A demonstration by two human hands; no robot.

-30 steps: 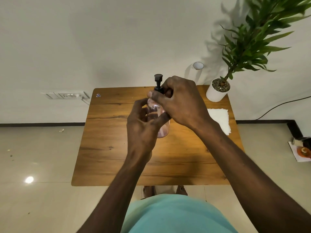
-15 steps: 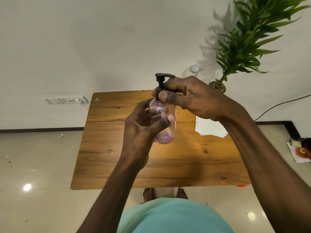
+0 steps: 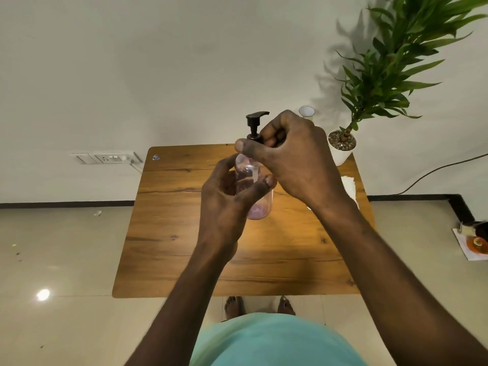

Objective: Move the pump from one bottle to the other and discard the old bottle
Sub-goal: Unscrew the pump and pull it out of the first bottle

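Pump: black plastic pump point(image 3: 256, 124) sits in the neck of the clear, pink-tinted bottle point(image 3: 252, 188), held above the wooden table point(image 3: 169, 220).
Right hand fingers point(image 3: 247, 150): clamped round the pump collar.
Left hand point(image 3: 227, 204): wraps the bottle.
Change: spout has swung from leftward to rightward, so unscrewing seems underway.
Writing: none readable.

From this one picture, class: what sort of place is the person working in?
Probably a room in a home: a small wooden table against a plain wall, a potted plant, a wall socket and a tiled floor.
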